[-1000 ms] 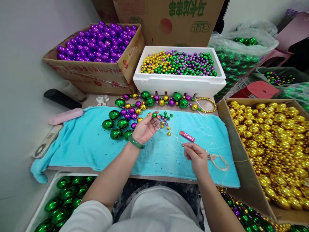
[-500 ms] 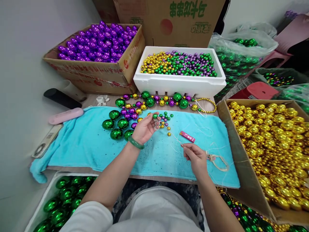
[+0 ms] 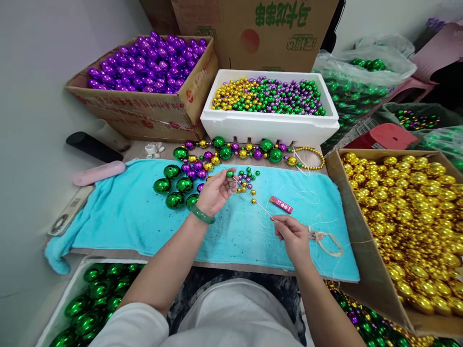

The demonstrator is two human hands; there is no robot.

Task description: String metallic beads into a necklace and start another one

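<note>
My left hand (image 3: pixel 216 193), with a green bangle (image 3: pixel 202 214) at its wrist, pinches a small green bead (image 3: pixel 230 174) at the fingertips. A thin, straight needle (image 3: pixel 261 208) slants from that bead down to my right hand (image 3: pixel 294 237), whose thumb and fingers are closed on its lower end. Just past the left fingertips lie loose small green, purple and gold beads (image 3: pixel 248 177) on a blue towel (image 3: pixel 238 241). Large green balls (image 3: pixel 175 200) and purple balls (image 3: pixel 195 166) rest left of that hand. Thin pale thread (image 3: pixel 307 196) lies around the right hand.
Behind the towel runs a beaded garland (image 3: pixel 224 153), before a white foam box (image 3: pixel 269 126) of small beads. A carton (image 3: pixel 144 113) holds purple balls; another carton (image 3: pixel 376 270) holds gold ones. A pink packet (image 3: pixel 281 205) and scissors-like tool (image 3: pixel 327 242) lie on the towel.
My left fingertips and the green bead have shifted very slightly left. My right hand keeps its place at the needle's lower end.
</note>
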